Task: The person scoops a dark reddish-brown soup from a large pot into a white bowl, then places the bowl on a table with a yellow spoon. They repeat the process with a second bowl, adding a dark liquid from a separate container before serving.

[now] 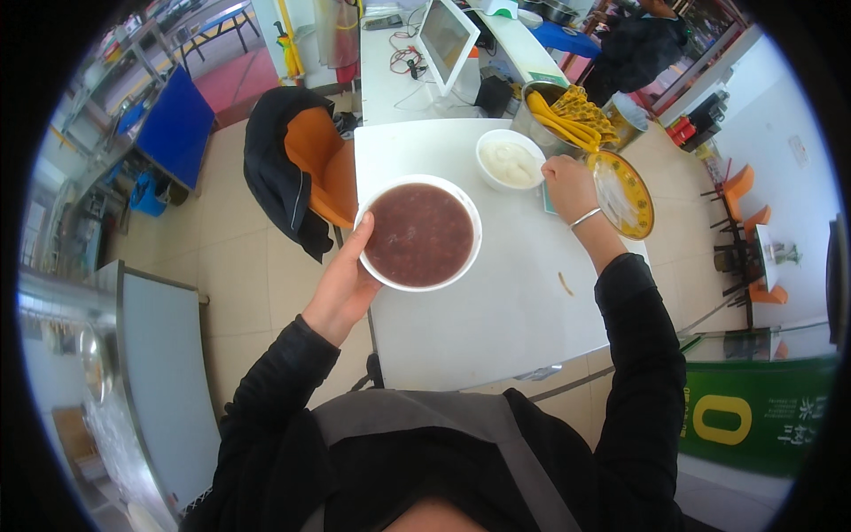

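Note:
My left hand [349, 279] grips the side of a large white bowl [477, 247], thumb over its rim. Dark red bean soup [422, 233] fills that bowl nearly to the top. Up and to the right, a small white bowl [488, 178] contains a smooth white food [510, 163]. My right hand [570, 189] is curled at the small bowl's right rim, and its fingertips appear to pinch the edge. The fingers' far side is hidden from me. Just right of this hand lies a yellow patterned plate [641, 223] with clear plastic pieces [615, 196] on it.
A white table [459, 339] lies before me, with a small brown strip [565, 283] on it. Behind stand a metal pot [542, 128] holding yellow cloth [578, 116] and a tablet screen [447, 41]. An orange chair [326, 159] draped with a black jacket stands left. A person [635, 46] is farther back.

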A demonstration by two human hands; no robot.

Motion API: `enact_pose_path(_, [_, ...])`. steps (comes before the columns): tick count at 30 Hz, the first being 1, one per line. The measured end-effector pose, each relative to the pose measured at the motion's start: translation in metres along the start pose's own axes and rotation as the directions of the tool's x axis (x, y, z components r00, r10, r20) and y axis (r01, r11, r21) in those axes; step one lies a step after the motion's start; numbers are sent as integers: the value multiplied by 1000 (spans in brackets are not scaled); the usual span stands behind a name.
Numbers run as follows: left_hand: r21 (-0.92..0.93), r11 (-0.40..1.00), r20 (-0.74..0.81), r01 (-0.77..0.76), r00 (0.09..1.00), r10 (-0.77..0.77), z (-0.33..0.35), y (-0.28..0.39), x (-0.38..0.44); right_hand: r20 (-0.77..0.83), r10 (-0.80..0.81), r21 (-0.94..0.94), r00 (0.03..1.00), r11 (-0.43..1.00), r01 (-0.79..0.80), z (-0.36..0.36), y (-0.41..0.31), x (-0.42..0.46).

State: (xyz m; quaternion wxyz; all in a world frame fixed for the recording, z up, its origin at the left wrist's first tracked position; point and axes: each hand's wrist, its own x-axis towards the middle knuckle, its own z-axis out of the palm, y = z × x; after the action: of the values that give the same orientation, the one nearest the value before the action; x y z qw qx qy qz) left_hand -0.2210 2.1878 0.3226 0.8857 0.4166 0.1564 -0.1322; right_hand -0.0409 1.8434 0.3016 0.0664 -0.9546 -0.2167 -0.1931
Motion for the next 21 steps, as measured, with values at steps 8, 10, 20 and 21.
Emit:
enact_pose_path(8, [-16,1000,69,-10,998,11,-7,-4,22,329,520,522,788,595,-611,5,-16,7])
enact_pose_path(10, [-12,1000,54,-14,998,15,-6,-5,28,381,531,628,757,452,-633,7,-11,7])
enact_pose_path(20, [-19,999,56,-28,998,29,4,-7,57,469,594,751,654,122,-649,8,-5,5])
enact_pose_path(21, [-23,999,61,-28,998,29,6,-7,59,470,601,750,646,112,-651,6,-5,5])
